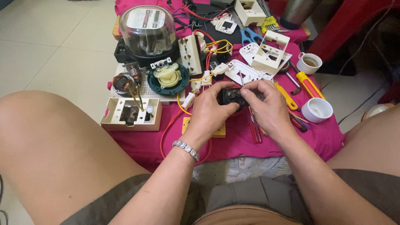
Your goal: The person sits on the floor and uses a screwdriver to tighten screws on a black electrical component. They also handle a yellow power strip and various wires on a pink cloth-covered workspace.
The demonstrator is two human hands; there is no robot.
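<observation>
While both hands meet over the pink cloth point(291, 143) in the head view, the left hand point(210, 111) and the right hand point(266, 106) close together around a small black part point(231, 96), fingers curled on it from either side. A silver bracelet point(186, 149) circles the left wrist. At seven o'clock from the black part, a yellow block point(218, 132) lies partly under the left hand, with an orange wire point(168, 125) looping past it. Red screwdrivers point(254, 129) lie just below the right hand. At ten o'clock stands a domed electricity meter point(148, 31), with a green round part point(168, 78) near it. At nine o'clock sits a cream switch box point(131, 113). At three o'clock stand two white cups point(316, 110), and a yellow-handled screwdriver point(308, 84) lies between them.
</observation>
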